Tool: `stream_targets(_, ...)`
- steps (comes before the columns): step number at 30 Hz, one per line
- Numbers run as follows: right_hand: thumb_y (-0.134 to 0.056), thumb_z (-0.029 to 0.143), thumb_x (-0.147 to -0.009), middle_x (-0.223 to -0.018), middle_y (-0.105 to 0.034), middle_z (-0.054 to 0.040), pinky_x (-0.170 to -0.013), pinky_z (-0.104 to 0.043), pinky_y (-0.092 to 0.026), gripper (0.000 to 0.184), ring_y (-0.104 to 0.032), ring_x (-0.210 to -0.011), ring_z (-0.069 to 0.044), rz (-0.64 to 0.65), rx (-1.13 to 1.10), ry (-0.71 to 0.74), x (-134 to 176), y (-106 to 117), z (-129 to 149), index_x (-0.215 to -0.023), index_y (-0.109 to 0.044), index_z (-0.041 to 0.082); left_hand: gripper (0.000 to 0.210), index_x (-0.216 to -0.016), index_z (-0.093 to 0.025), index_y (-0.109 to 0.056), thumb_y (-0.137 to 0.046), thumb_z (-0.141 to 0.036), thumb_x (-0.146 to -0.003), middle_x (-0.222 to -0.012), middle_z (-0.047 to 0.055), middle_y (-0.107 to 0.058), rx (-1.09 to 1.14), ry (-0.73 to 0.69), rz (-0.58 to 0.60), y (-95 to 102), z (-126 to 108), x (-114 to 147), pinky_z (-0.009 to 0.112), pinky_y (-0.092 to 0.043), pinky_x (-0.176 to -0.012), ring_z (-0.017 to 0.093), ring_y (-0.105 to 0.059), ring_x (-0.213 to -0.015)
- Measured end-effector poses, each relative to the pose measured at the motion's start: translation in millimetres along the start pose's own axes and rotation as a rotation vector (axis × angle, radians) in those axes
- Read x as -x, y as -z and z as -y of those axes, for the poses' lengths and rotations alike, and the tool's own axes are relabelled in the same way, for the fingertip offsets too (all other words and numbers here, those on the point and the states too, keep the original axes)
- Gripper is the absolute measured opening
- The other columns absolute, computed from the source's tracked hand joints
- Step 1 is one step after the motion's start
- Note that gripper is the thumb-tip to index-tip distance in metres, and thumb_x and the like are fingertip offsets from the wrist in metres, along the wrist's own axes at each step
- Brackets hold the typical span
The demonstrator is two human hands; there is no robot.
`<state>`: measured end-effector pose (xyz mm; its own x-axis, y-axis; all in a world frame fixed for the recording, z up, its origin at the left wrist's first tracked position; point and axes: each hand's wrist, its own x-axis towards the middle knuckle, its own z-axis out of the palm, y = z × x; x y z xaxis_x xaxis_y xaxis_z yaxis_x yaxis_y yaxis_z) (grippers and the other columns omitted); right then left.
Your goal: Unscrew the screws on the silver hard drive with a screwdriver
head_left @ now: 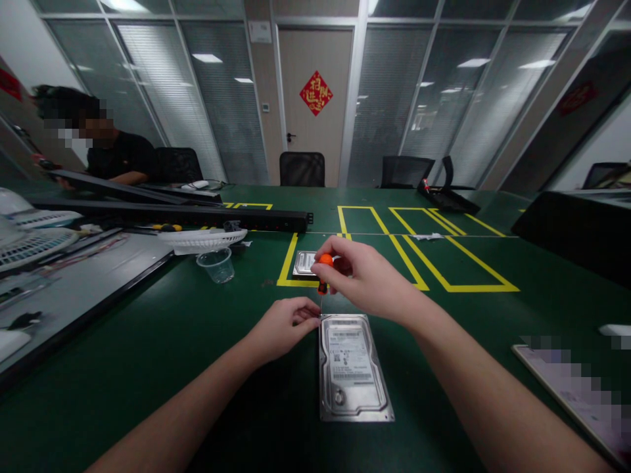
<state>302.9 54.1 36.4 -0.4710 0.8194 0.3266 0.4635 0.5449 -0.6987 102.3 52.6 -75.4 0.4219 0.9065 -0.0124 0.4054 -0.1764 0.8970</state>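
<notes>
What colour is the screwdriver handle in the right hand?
The screwdriver handle is orange with black parts, best in the head view.

I'm watching through one camera worn on a person's head, and it is facing forward while tilting down over a green table (276,420). The person's own arms are entering from the lower left and lower right, so I'm looking from above and behind the left hand (288,328) and the right hand (365,279), which are meeting near the middle of the frame. The view is sitting close to the hard drive (348,351) at lower centre, catching its top face. Farther off, the lens is taking in the door (315,141) at upper centre, nearly straight on. The field is stretching wide: the glass panels (221,112) are leaning outward at upper left and upper right.
</notes>
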Motion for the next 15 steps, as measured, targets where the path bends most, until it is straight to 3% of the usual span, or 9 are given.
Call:
stream_targets(5, -0.058, 0.034, -0.103, -0.081, -0.066, 0.0017, -0.067, -0.028, -0.045, 0.013, -0.063, -0.072, -0.014, 0.049, -0.007, 0.038, -0.6, 2.1, 1.9, -0.107, -0.067, 0.024, 0.017, -0.105, -0.014, -0.074, -0.071, -0.022, -0.090, -0.099, 0.008, -0.080, 0.012, -0.006, 0.002, -0.3, 2.8, -0.2, 0.032, -0.060, -0.082, 0.021, -0.076, -0.090)
stream_targets(12, -0.044, 0.035, -0.109, -0.089, -0.070, -0.0023, -0.072, -0.029, -0.049, 0.028, -0.068, -0.076, -0.016, 0.055, -0.051, 0.001, -1.3, 3.4, 0.1, -0.118, -0.067, 0.022, 0.016, -0.103, -0.015, -0.074, -0.071, -0.023, -0.089, -0.099, 0.008, -0.081, 0.024, -0.021, -0.003, -1.6, 6.2, -1.9, 0.033, -0.060, -0.083, 0.021, -0.076, -0.090)
stream_targets(15, -0.045, 0.034, -0.108, -0.086, -0.070, -0.0020, -0.070, -0.029, -0.049, 0.026, -0.068, -0.075, -0.016, 0.038, -0.033, -0.002, -1.2, 3.8, 0.8, -0.113, -0.068, 0.022, 0.018, -0.105, -0.014, -0.074, -0.071, -0.023, -0.089, -0.100, 0.009, -0.081, 0.039, -0.012, 0.008, -1.3, 6.9, -2.3, 0.034, -0.060, -0.085, 0.022, -0.077, -0.092)
